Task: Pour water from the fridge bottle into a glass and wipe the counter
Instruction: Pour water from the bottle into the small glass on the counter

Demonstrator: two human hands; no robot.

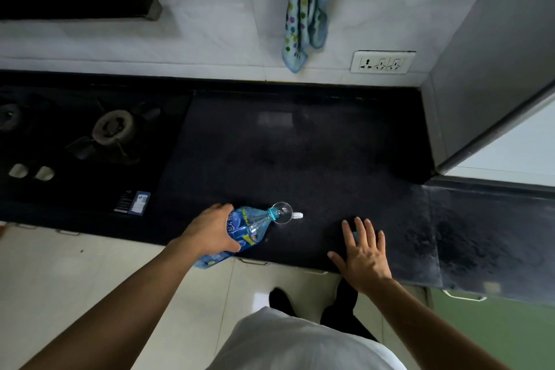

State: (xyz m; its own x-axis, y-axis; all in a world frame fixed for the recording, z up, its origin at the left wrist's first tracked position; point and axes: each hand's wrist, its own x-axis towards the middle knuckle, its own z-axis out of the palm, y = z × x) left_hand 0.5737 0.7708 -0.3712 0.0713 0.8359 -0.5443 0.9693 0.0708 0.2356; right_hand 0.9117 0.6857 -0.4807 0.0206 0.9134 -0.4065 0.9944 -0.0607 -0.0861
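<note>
My left hand grips a clear blue-labelled plastic bottle, tilted so its blue neck lies over the rim of a clear glass standing on the black counter. A small white piece, perhaps the cap, lies just right of the glass. My right hand rests flat with spread fingers on the counter's front edge, right of the glass; a small blue thing peeks out under its fingers. A spotted blue cloth hangs on the wall behind the counter.
A black gas hob with burners and two white knobs fills the counter's left part. A wall socket sits behind the counter at right. A grey fridge side bounds the right. Drawer handles run below the counter's edge.
</note>
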